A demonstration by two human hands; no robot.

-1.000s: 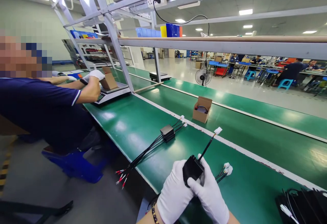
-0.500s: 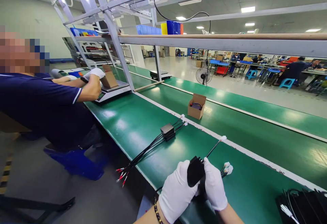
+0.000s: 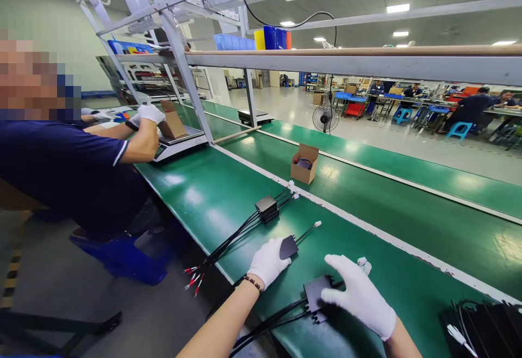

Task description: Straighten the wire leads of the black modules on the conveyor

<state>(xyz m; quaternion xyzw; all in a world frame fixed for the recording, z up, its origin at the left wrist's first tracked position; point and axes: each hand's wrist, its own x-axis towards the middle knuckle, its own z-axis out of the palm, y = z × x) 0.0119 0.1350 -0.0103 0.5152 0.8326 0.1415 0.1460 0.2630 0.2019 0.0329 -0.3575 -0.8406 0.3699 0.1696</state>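
Observation:
My left hand (image 3: 265, 264), in a white glove, grips a small black finned box (image 3: 289, 247) just above or on the green bench. A short cable with a white plug (image 3: 318, 224) runs from the box's far end. My right hand (image 3: 361, 297), also gloved, is open beside a second black finned box (image 3: 317, 291); its thumb overlaps the box's edge, and whether it touches cannot be told. Black cables from this box trail to the front edge, and white connectors (image 3: 364, 265) show behind my fingers. Farther off lies another black box (image 3: 267, 208) with red-tipped wires hanging over the edge.
An open cardboard box (image 3: 304, 170) stands on the belt (image 3: 367, 195) beyond a white rail. Black parts with cables (image 3: 485, 328) are piled at right. At left a co-worker (image 3: 73, 167) handles a carton at a scale (image 3: 179, 143). A shelf frame (image 3: 346, 63) spans overhead.
My hands have moved apart. The left has carried its black box away to the left; the right has opened beside another box. The cardboard box has shifted slightly left along the belt.

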